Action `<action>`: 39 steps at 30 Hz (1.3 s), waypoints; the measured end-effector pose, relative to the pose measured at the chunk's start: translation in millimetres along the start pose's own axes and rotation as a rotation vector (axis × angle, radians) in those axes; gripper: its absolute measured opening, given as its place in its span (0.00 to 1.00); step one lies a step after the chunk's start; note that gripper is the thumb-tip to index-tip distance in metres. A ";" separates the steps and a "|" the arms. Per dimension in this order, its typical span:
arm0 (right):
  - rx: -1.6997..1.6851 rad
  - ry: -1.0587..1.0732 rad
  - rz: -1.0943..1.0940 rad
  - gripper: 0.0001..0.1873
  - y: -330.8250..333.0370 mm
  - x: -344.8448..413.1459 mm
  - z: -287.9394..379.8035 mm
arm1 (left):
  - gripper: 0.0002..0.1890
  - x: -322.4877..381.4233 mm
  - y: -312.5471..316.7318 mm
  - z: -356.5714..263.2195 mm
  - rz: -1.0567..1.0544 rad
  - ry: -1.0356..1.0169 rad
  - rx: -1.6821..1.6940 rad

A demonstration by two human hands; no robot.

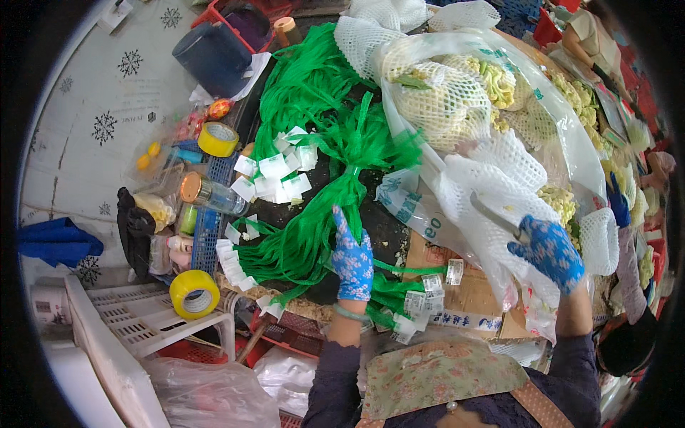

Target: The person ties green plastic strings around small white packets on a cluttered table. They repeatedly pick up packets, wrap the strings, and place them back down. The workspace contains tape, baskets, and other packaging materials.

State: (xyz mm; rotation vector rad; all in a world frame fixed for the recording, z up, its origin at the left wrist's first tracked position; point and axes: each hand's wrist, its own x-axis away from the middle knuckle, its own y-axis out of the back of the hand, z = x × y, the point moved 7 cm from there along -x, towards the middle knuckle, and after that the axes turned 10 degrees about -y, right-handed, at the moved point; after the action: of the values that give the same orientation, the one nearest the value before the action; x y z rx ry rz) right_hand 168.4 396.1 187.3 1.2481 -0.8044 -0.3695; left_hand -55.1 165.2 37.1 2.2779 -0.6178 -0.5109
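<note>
My left hand (353, 262), in a blue flowered glove, rests at a tied bundle of green mesh net sleeves (348, 187); its index finger points up along the strands, and whether it grips any is unclear. My right hand (551, 251), in a matching glove, holds a knife (495, 214) over white foam netting (471, 184). Beyond it, a clear plastic bag (567, 123) holds cauliflower heads (439, 107), some in foam nets. More green net sleeves (305, 80) lie at the back, and white tags (275, 167) hang from several ends.
A blue plastic basket (206, 235) holds a jar (214, 192) and yellow tape (218, 139). Another tape roll (194, 294) sits on a white plastic stool (144, 315). A dark bucket (214, 56) stands at the back left. Other people work along the right, one wearing a blue glove (618, 203).
</note>
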 end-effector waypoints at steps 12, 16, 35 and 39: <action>0.312 0.318 -0.138 0.18 72.3 31.4 -67.8 | 0.49 -54.6 -21.8 52.0 0.423 0.192 -0.136; -0.436 0.131 0.154 0.23 80.1 25.0 -22.9 | 0.48 -55.2 -23.5 48.3 0.446 0.153 -0.235; 0.511 0.966 -0.062 0.10 -0.3 -255.2 215.9 | 0.49 -58.0 -20.3 44.8 0.522 0.144 -0.310; 0.536 0.987 -0.055 0.09 -2.2 -264.5 219.2 | 0.49 -55.4 -22.5 47.8 0.532 0.159 -0.307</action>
State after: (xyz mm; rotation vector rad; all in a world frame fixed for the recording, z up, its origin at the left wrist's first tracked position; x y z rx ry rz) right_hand -167.4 416.2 117.4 1.7136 0.0035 0.4498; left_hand -118.2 185.2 -1.2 1.7506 -0.9510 -0.1480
